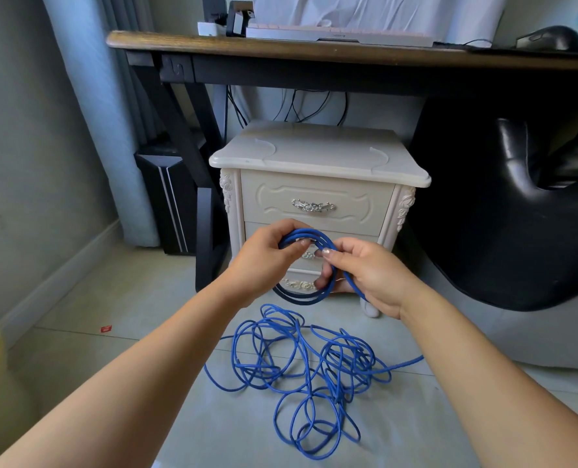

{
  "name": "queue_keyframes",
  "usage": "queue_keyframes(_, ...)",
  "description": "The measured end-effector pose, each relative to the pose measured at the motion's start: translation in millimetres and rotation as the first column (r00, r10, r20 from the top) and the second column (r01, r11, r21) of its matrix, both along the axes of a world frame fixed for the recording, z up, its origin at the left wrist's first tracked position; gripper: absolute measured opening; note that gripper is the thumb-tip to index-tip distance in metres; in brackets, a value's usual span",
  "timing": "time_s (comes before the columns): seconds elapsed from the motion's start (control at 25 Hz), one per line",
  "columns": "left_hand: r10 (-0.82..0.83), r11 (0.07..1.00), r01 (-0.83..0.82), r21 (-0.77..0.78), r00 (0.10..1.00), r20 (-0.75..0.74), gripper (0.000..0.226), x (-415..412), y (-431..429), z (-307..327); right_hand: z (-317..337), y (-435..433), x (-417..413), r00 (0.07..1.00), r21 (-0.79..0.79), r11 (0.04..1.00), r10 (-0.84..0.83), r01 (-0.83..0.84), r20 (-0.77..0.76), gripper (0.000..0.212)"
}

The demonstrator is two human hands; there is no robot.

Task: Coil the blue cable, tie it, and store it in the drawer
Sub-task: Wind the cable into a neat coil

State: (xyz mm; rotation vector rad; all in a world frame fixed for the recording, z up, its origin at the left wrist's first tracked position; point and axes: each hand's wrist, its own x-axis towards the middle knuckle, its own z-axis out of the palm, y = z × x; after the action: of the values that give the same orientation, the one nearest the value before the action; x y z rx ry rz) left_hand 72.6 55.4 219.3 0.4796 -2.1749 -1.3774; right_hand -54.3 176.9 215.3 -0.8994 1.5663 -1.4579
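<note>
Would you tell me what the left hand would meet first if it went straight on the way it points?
Probably the nightstand: the left hand, holding the blue cable coil, points at its lower front, though depth is unclear.

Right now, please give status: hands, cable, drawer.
Left hand and right hand both grip started coil of blue cable. Most of it lies tangled on floor. Drawers shut, unobstructed.

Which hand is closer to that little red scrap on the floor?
Left. The left hand is above and right of the red scrap; the right hand is farther right, both gripping the blue cable.
</note>
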Motion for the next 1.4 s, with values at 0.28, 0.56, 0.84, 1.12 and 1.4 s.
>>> queue_keyframes(0.28,0.176,0.846,-0.13,-0.518,0.983,0.041,0.023,-1,3,-3,-5,-9,14,0.89,0.078,0.981,-0.127,0.178,-0.438,0.026)
queue_keyframes(0.56,0.228,0.767,0.009,-0.642,0.931,0.285,0.03,-9,5,4,1,-9,19,0.777,0.138,0.969,-0.076,0.206,-0.625,0.042)
queue_keyframes(0.84,0.167,0.949,-0.111,-0.295,0.97,0.174,0.029,-2,-1,-3,0,6,-5,0.977,0.261,0.964,0.109,-0.058,-0.186,0.022)
queue_keyframes(1.12,0.325,0.817,-0.205,0.54,0.936,-0.136,0.031,-6,-15,-4,-10,0,-3,0.979,0.037,0.991,-0.135,0.13,0.153,0.025)
queue_keyframes(1.4,0.438,0.512,-0.128,0.849,0.889,-0.13,0.03,-24,14,-15,-12,-29,29,0.775,-0.126,0.913,-0.248,0.387,0.581,0.036)
